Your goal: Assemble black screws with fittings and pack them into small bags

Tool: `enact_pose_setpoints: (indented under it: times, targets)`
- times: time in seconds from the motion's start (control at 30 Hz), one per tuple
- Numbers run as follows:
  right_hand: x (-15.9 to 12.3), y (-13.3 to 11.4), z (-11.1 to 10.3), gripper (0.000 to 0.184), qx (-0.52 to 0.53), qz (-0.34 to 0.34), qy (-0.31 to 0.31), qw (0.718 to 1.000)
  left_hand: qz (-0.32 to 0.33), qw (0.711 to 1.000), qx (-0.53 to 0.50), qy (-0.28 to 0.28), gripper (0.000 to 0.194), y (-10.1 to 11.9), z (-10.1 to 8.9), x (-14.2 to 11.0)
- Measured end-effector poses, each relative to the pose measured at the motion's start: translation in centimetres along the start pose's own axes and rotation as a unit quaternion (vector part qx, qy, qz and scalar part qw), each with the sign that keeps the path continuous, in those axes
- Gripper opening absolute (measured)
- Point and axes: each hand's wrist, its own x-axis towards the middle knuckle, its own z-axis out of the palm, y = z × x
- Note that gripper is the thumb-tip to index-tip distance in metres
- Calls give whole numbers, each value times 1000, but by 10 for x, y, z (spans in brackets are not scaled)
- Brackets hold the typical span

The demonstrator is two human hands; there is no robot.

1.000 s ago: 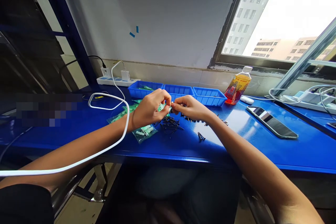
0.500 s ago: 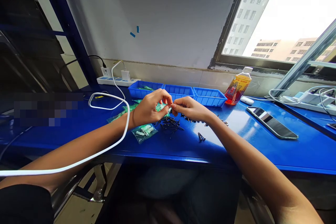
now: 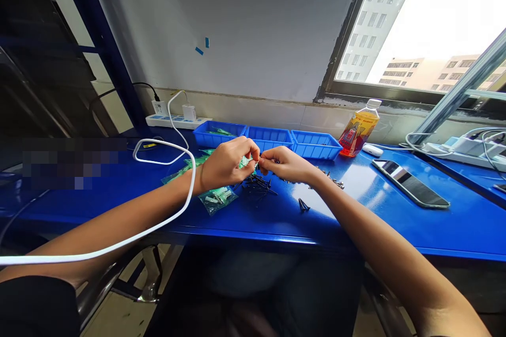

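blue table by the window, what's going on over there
A person works at the blue table, left hand and right hand pinched close together around something too small to make out. Below them lies a pile of dark screws, next to clear bags of green and white parts. Three blue bins stand behind, with a phone off to the right.

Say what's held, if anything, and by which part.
Can't tell: the left hand and right hand come together at the fingertips; anything pinched there is too small and hidden.
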Motion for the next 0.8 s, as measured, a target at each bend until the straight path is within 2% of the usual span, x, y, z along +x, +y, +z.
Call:
enact_pose_setpoints:
  times: [0.53, 0.7, 0.8]
  targets:
    - [1, 0, -3, 43, 14, -21, 27, 999, -6, 1000, -14, -8, 12, 4, -1, 2]
    - [-1, -1, -5, 38, 22, -11, 11, 1000, -41, 998, -23, 31, 9, 2, 1, 1]
    - [-3, -3, -5, 33, 33, -3, -6, 999, -25, 998, -55, 17, 14, -3, 2, 1]
